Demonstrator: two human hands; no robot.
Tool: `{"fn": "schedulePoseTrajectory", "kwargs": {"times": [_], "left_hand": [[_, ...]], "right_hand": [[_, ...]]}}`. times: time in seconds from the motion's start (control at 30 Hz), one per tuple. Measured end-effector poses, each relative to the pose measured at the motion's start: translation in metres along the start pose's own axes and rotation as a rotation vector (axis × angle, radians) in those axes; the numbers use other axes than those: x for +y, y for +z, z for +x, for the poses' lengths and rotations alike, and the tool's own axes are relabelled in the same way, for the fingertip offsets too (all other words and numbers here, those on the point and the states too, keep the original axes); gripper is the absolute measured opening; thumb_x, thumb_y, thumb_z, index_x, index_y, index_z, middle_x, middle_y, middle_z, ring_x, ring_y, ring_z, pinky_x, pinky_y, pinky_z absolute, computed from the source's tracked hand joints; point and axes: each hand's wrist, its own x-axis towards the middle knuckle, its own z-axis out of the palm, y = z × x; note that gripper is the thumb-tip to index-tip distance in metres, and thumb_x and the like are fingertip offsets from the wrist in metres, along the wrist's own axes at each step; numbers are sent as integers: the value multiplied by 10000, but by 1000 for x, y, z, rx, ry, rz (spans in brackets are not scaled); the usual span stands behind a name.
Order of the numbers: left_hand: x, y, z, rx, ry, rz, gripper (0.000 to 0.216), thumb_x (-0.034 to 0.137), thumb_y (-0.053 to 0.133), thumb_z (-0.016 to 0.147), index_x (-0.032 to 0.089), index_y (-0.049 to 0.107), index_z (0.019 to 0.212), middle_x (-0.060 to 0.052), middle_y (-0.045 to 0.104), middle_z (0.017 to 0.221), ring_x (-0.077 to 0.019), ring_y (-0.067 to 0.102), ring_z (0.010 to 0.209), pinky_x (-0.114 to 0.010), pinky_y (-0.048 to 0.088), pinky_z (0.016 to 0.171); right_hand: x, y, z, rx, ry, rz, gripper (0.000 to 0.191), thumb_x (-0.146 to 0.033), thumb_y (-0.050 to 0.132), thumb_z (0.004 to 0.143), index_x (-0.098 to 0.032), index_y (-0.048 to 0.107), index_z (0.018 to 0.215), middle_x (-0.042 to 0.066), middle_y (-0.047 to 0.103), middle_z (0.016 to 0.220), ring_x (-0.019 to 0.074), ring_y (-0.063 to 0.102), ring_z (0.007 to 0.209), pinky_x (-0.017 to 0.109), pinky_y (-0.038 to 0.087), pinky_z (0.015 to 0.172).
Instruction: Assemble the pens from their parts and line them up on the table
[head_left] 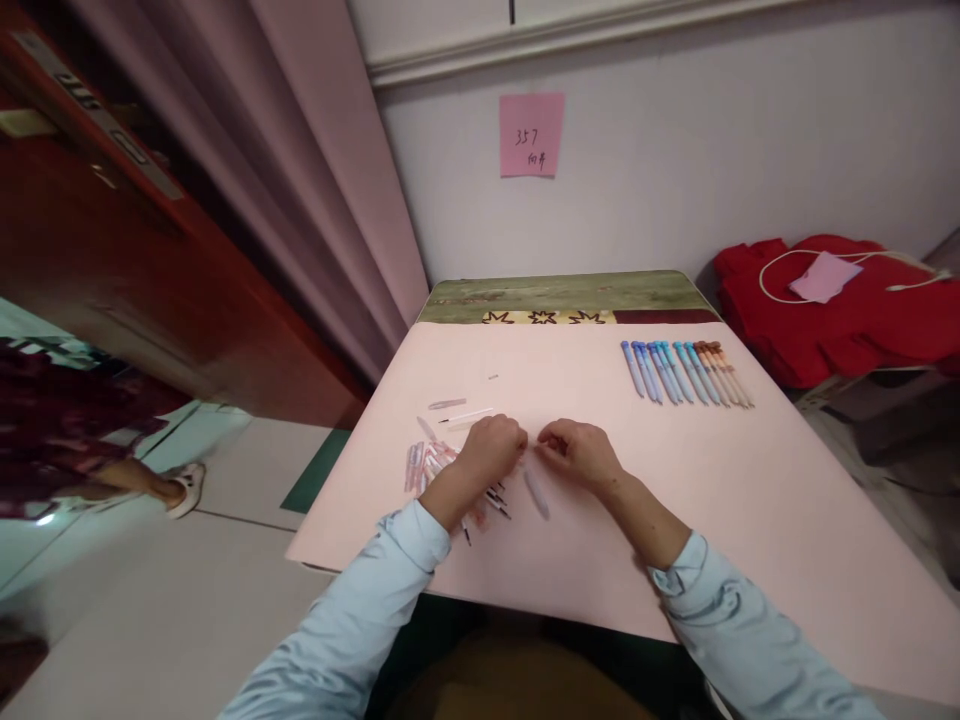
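Note:
Near the middle of the table my left hand is closed with its fingertips pinched together. My right hand faces it a short way to the right, also in a pinch. Whatever lies in either pinch is too small to make out. Just below the fingertips a translucent pen barrel slants on the table. Beside and partly under my left hand is a pile of pinkish pen parts with dark-tipped refills. Beyond it lie a thin refill, a greyish barrel piece and a tiny spring-like piece.
A row of several blue-to-brown pens lies at the back right of the pink-covered table. Red cloth with a white cable is beyond the right edge. A pink note hangs on the wall. Another person's foot shows at left.

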Motion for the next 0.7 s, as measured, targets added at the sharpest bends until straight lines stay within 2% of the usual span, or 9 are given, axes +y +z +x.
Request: {"fn": "schedulePoseTrajectory", "kwargs": {"times": [0.2,0.47,0.6,0.7], "left_hand": [[12,1,2,-15,42,191,225,67,486,830,138,699,827,-135,674,824,-263,632,878,-390,426,833],[2,5,2,-7,29,132,167,102,528,803,161,680,837,-114,689,859,-251,643,875,-365,445,808],[-9,-10,-1,16,-4,89,180,126,522,792,182,686,844,-98,700,888,-234,645,864,-333,454,771],[-29,-27,7,96,-161,51,209,169,499,819,211,698,869,-74,711,907,-214,647,844,-309,453,749]], "right_hand": [[2,2,-1,21,4,32,127,-323,598,827,-246,698,837,4,698,741,154,600,649,260,387,618],[2,4,-1,12,28,60,171,-383,598,847,-243,693,872,-2,691,734,150,600,632,261,394,612],[1,4,0,-12,46,53,147,-339,603,839,-243,698,898,-5,690,751,144,600,647,255,389,615],[1,4,1,-34,66,65,138,-337,629,823,-244,697,899,-10,686,747,141,596,648,252,383,611]]}}
